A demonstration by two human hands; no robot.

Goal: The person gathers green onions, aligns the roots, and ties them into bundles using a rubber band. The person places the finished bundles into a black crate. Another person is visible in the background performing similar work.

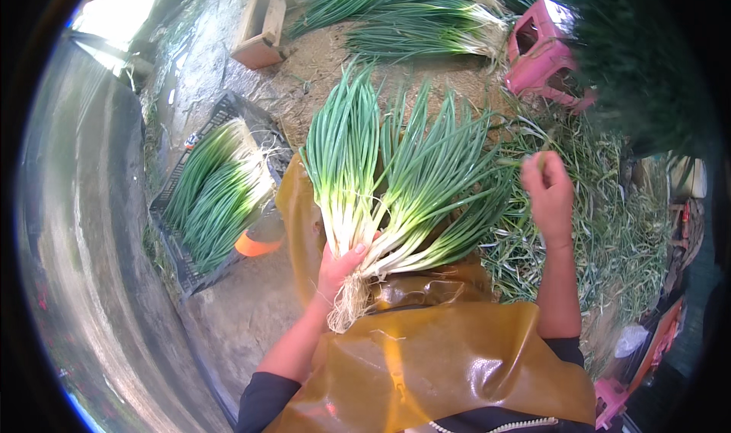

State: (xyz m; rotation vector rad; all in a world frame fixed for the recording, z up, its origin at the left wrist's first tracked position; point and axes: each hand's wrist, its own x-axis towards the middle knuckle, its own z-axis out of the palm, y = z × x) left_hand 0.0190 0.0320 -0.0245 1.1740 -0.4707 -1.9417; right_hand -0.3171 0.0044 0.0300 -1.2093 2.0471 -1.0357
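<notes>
My left hand (338, 270) grips a bunch of spring onions (347, 187) low on the white stems, its thumb across the front. Pale stringy roots (349, 304) hang below that hand. Fanned out to the right over my lap are more spring onions (425, 187), their white ends meeting the held bunch. To the right of the green tops, my right hand (549, 196) is raised, fingers pinched on what looks like a thin strip of onion leaf (510, 162). Blur hides the detail there. A yellow-brown waterproof apron (451, 359) covers my body and lap.
At left, a black plastic crate (165, 244) holds spring onions, an orange band (258, 245) beside them. Ahead lie large onion piles (422, 30), a wooden box-like stool (260, 30) and a pink plastic stool (542, 56). Leaf trimmings (605, 221) cover the right-hand floor.
</notes>
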